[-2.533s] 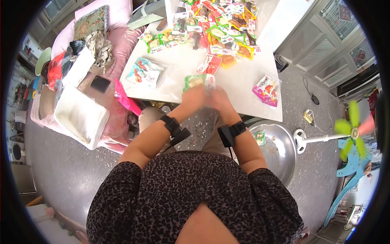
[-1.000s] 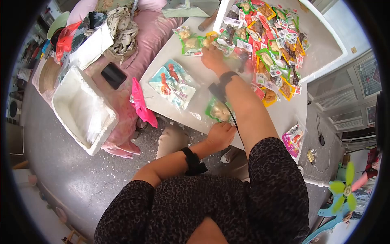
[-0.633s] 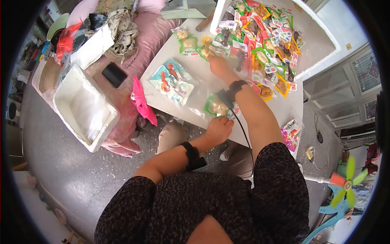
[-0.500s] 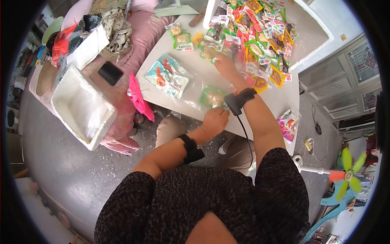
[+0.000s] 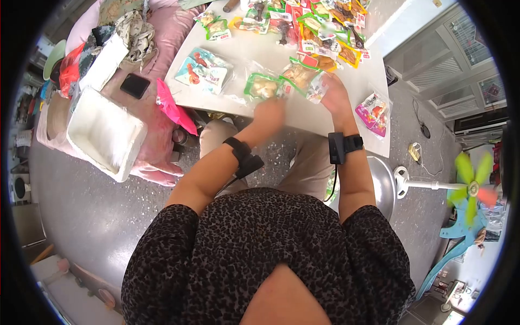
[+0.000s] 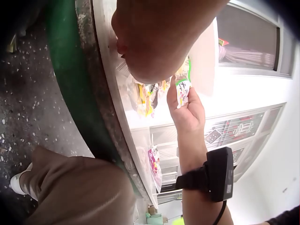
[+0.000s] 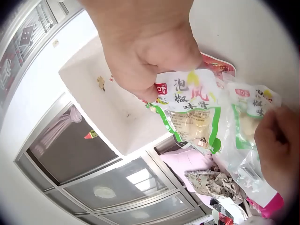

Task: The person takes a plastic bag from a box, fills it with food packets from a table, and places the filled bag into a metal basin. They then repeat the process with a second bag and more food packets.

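My right hand [image 5: 336,96] pinches the white printed end of a green-edged snack packet [image 5: 298,75], which is lifted over the table. Through its clear front, pale pieces show in the right wrist view, with the right thumb [image 7: 150,95] on the label. My left hand [image 5: 269,115] is at the table's front edge, its fingers curled on a clear plastic bag [image 7: 253,171]. Inside that bag sits a second green-edged packet [image 5: 264,86]. The two packets nearly meet between the hands. In the left wrist view, the left hand [image 6: 154,42] looms close and hides part of the table.
Many bright snack packets [image 5: 319,32] are heaped on the white table [image 5: 244,54]. A blue-white packet [image 5: 200,71] lies left, a purple one [image 5: 374,114] right. A metal basin [image 5: 382,187] and fan [image 5: 473,188] stand right; a white foam box [image 5: 105,135] is left.
The right hand has come back from the heap toward the front right, bringing a green-edged packet beside the left hand. The left hand stays by the front edge; the head view has shifted.
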Demonstrator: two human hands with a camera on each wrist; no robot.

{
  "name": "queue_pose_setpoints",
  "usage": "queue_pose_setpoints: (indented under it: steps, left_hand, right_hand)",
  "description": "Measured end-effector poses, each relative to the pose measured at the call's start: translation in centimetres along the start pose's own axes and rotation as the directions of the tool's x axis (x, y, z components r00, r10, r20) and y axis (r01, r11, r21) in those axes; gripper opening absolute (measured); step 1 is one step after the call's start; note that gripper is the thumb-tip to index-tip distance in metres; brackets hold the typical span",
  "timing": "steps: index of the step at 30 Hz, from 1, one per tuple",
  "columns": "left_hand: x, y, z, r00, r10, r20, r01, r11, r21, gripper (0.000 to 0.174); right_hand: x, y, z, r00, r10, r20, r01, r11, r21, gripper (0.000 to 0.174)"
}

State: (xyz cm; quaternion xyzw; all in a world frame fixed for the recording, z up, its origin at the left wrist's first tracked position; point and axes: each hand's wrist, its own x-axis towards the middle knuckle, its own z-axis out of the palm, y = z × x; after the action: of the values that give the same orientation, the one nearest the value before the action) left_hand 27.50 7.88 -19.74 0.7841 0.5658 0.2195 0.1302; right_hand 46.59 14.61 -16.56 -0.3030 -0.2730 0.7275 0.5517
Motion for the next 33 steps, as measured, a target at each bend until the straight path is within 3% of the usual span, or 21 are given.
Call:
queue_pose_setpoints:
  steps: [6, 9, 12, 13, 16, 19, 22, 25, 28, 31, 33]
  left_hand:
    - [0.4, 0.0, -0.7, 0.992, -0.116, -0.044, 0.106, 0.978, -0.182, 0.015]
    - [0.6, -0.1, -1.4, 0.986, -0.169, -0.012, 0.158, 0.943, -0.294, 0.016]
    - [1.0, -0.8, -1.4, 0.976, -0.214, 0.025, 0.211, 0.924, -0.32, 0.017]
    - [1.0, -1.0, -1.4, 0.972, -0.232, 0.037, 0.231, 0.92, -0.318, 0.017]
    - [0.8, -1.1, -1.3, 0.967, -0.254, 0.022, 0.252, 0.941, -0.225, 0.019]
    - [0.7, -1.2, -1.2, 0.953, -0.3, 0.031, 0.294, 0.903, -0.312, 0.019]
    - [0.6, -1.4, -0.7, 0.959, -0.269, -0.085, 0.23, 0.922, -0.312, 0.018]
    - [1.0, -2.0, -0.6, 0.935, -0.351, -0.053, 0.283, 0.827, -0.486, 0.018]
    - [1.1, -1.8, -0.9, 0.964, -0.261, -0.06, 0.219, 0.898, -0.381, 0.015]
    - [0.4, 0.5, -1.9, 0.983, -0.001, -0.182, 0.002, 1.0, 0.002, 0.012]
    - [0.6, 1.0, -2.6, 0.98, 0.099, -0.174, -0.079, 0.99, 0.117, 0.014]
  right_hand:
    - [-3.4, -0.2, 0.5, 0.997, -0.039, -0.06, 0.029, 0.987, -0.155, 0.013]
    - [-5.3, -0.5, 2.1, 0.995, -0.098, -0.033, 0.067, 0.852, -0.519, 0.009]
    - [-7.0, 2.2, 1.4, 0.902, -0.216, 0.374, 0.432, 0.428, -0.794, 0.005]
    - [-7.3, 3.4, 0.4, 0.935, -0.132, 0.328, 0.353, 0.403, -0.845, 0.006]
    - [-8.0, 5.4, -1.6, 0.931, -0.079, 0.355, 0.338, -0.174, -0.925, 0.009]
    - [-8.4, 6.6, -2.9, 0.861, -0.144, 0.487, 0.444, -0.251, -0.86, 0.011]
    - [-8.0, 7.2, -3.1, 0.811, -0.176, 0.557, 0.48, -0.345, -0.807, 0.01]
    - [-8.4, 6.8, -2.5, 0.776, -0.16, 0.61, 0.505, -0.421, -0.753, 0.011]
    - [-8.6, 6.4, -1.8, 0.735, -0.135, 0.664, 0.545, -0.464, -0.698, 0.011]
    - [-7.8, 7.3, -1.4, 0.712, -0.159, 0.684, 0.539, -0.502, -0.677, 0.012]
    - [-7.4, 7.7, -0.5, 0.805, -0.039, 0.592, 0.499, -0.494, -0.712, 0.016]
